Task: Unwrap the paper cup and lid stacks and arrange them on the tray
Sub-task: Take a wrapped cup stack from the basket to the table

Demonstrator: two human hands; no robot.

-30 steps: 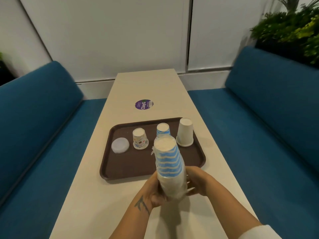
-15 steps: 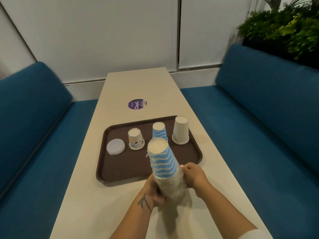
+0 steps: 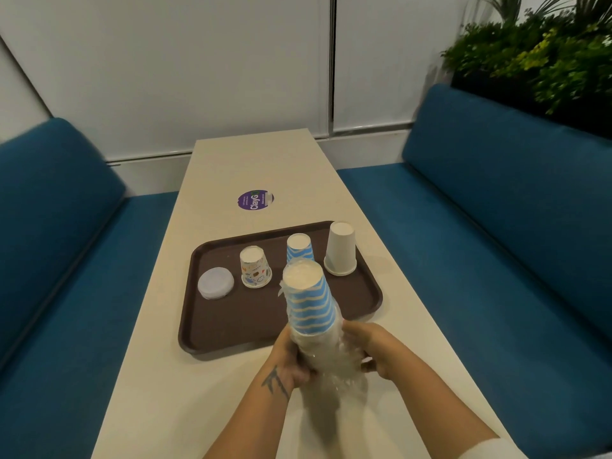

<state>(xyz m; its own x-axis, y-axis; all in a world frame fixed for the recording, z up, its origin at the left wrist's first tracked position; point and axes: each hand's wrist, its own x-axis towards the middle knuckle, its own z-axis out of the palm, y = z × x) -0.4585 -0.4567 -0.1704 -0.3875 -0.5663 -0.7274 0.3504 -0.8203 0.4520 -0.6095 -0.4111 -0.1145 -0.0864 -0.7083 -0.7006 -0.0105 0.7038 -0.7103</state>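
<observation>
Cup stack (image 3: 309,303), blue-striped, upside down in plastic wrap (image 3: 326,352); left hand (image 3: 289,357) and right hand (image 3: 367,346) both clamped on wrap, before brown tray (image 3: 231,326).

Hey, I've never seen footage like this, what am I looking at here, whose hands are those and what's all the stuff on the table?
There is no machine here: a person wears a camera on the head, looking down at their own two hands. The left hand and right hand grip a stack of blue striped cups, still partly in clear plastic wrap, held above the table. On the table lies a brown tray. On it, upside down, stand a patterned cup, a blue striped cup and a plain white cup, with a white lid at the left. Blue benches flank the table.
</observation>
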